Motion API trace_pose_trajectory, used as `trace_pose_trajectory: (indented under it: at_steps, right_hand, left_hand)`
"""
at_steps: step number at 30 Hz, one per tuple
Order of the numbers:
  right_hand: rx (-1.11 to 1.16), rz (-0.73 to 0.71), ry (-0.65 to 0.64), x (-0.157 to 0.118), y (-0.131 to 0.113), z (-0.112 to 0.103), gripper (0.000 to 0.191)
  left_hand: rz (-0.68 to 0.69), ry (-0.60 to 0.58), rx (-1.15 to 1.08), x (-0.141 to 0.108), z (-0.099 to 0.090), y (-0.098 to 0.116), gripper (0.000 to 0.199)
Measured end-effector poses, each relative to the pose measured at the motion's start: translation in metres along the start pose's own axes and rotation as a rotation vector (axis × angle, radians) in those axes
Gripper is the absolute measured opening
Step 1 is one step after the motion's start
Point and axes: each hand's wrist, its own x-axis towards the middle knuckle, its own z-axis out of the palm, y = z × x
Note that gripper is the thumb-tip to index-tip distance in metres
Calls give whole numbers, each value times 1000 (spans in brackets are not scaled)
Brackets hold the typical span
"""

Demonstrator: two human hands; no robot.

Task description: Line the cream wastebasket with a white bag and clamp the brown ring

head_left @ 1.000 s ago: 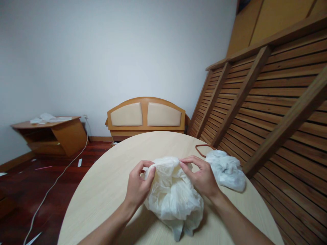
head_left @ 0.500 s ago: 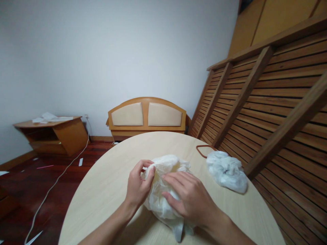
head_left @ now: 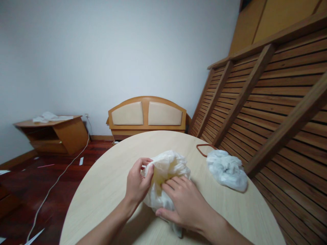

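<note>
A crumpled white plastic bag (head_left: pixel 166 165) stands on the round pale wooden table (head_left: pixel 107 183), its mouth spread and a yellowish inside showing. My left hand (head_left: pixel 139 180) pinches the bag's left rim between thumb and fingers. At the bag's opening, my right hand (head_left: pixel 185 200) has its fingers reaching in over the near rim, with the thumb outside. The fingertips are partly hidden inside, so whether they grip the rim is hard to see. A greyish tail of the bag hangs out below the right hand.
Near the table's right edge lies a bunched white plastic bag (head_left: pixel 227 170), with a brown looped handle (head_left: pixel 204 149) behind it. A slatted wooden frame (head_left: pixel 255 102) leans along the right. Beyond the table stands a headboard (head_left: pixel 145 115); a low cabinet (head_left: pixel 58 132) and a cable (head_left: pixel 60 178) are left.
My right hand has moved its fingers into the bag's mouth, and its thumb has dropped outside the near rim. The opening is wider; my left hand keeps its hold.
</note>
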Motion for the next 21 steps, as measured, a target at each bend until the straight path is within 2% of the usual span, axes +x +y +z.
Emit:
trace_pose_trajectory:
  at_steps: [5,10,13,16,19,21]
  right_hand:
    - [1,-157,-10,4,4,1,31]
    - [75,-236,44,2,3,5,51]
    - [122,-300,104,2,14,-2,57]
    - [97,-331,177,4,33,-7,45]
    - [40,-360,264,7,50,-5,28]
    - [19,-397,337,8,58,-2,23]
  left_hand:
    - [-75,83,-9,10,-3,-7,29]
    - [-103,128,-8,14,-4,-11,30]
    - [-113,146,-25,16,-5,-13,30]
    - [-156,164,-71,21,-8,-16,32]
    - [-207,173,-100,24,-9,-21,35]
    - [-220,161,-99,25,-8,-23,36]
